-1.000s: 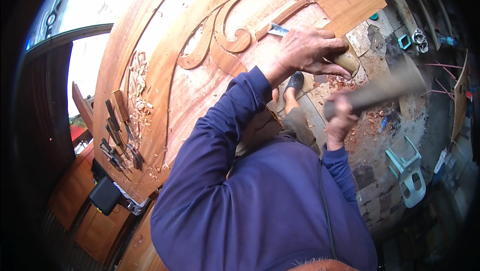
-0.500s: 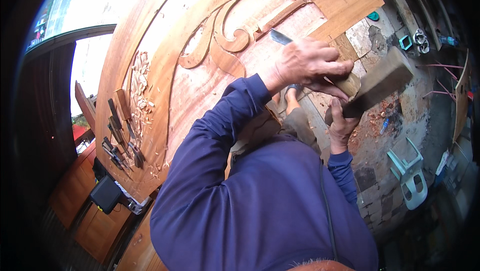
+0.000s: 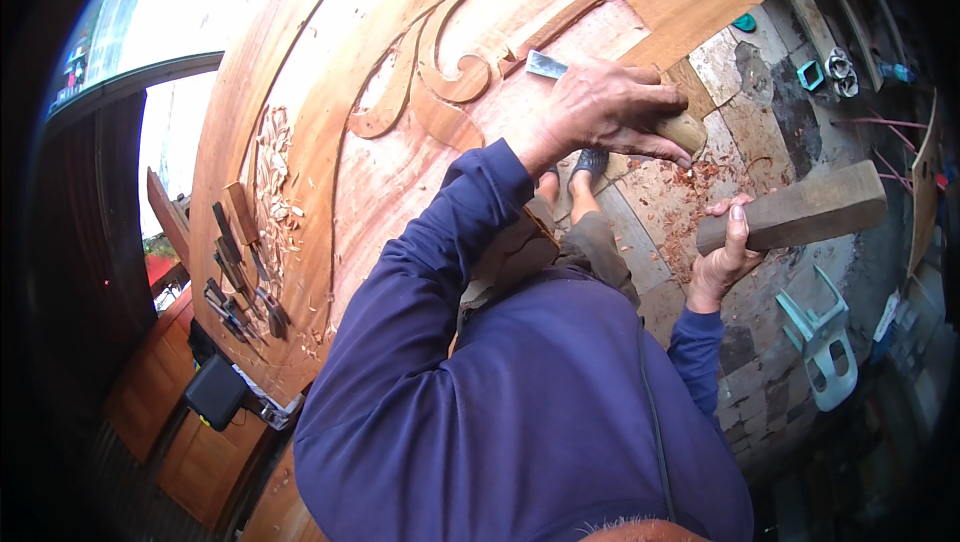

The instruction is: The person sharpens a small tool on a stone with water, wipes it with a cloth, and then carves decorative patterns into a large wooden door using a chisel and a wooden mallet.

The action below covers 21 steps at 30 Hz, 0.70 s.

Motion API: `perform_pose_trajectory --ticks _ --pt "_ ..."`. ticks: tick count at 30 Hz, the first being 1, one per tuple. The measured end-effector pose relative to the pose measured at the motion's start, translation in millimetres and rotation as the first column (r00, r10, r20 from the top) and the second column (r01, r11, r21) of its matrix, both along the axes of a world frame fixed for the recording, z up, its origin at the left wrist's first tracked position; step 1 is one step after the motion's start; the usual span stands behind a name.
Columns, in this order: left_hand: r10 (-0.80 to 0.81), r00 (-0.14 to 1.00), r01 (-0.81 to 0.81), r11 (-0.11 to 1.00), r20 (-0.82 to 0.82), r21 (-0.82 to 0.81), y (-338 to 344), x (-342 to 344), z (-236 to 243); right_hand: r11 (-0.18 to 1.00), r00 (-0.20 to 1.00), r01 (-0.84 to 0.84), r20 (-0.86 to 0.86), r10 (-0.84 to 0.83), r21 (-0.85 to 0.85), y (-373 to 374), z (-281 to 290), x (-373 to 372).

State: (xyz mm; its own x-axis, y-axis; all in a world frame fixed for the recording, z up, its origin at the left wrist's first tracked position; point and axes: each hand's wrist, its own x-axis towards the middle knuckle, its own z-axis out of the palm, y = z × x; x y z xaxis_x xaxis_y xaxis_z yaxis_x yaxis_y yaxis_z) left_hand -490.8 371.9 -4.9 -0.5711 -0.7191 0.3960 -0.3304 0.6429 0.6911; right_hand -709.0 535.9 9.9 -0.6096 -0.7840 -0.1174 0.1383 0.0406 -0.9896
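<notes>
My left hand [image 3: 612, 107] is closed round a chisel; its bright blade [image 3: 545, 65] points left over the carved wooden panel [image 3: 400, 177], and its round wooden handle [image 3: 684, 134] comes out on the right, with the index finger stretched along it. Whether the blade's edge touches the wood I cannot tell. Out to the right, apart from the chisel, my right hand [image 3: 722, 267] grips one end of a long, squared brownish-grey wooden block [image 3: 815, 207], thumb on its near side. Raised scroll shapes [image 3: 455, 82] stand on the panel left of the blade.
Several carving tools [image 3: 235, 267] lie on the panel's left side beside a pile of wood shavings [image 3: 275, 177]. A pale blue-green plastic stool [image 3: 825, 352] is on the floor at right. Chips [image 3: 690, 192] litter the tiles near my feet. A black case [image 3: 215, 392] sits at lower left.
My right hand has swung the wooden block right, away from the chisel handle. My left hand has shifted slightly left, and the blade's flat face now shows more.
</notes>
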Motion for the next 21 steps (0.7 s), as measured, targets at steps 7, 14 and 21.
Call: perform_pose_trajectory --ticks 7,14,21 --pt "0.059 0.997 -0.059 0.998 -0.045 0.005 -5.1 5.1 0.6 0.881 0.874 -0.411 -0.172 0.453 0.234 10.7 -77.7 6.9" --pt "0.078 0.996 -0.080 0.996 -0.041 -0.044 -5.4 5.1 5.0 0.920 0.886 -0.372 -0.248 0.391 0.122 8.8 -72.9 34.3" --pt "0.117 0.985 -0.124 0.991 -0.123 -0.047 -8.3 15.6 2.6 0.961 0.958 -0.275 -0.100 0.270 -0.038 -7.5 -48.2 47.6"
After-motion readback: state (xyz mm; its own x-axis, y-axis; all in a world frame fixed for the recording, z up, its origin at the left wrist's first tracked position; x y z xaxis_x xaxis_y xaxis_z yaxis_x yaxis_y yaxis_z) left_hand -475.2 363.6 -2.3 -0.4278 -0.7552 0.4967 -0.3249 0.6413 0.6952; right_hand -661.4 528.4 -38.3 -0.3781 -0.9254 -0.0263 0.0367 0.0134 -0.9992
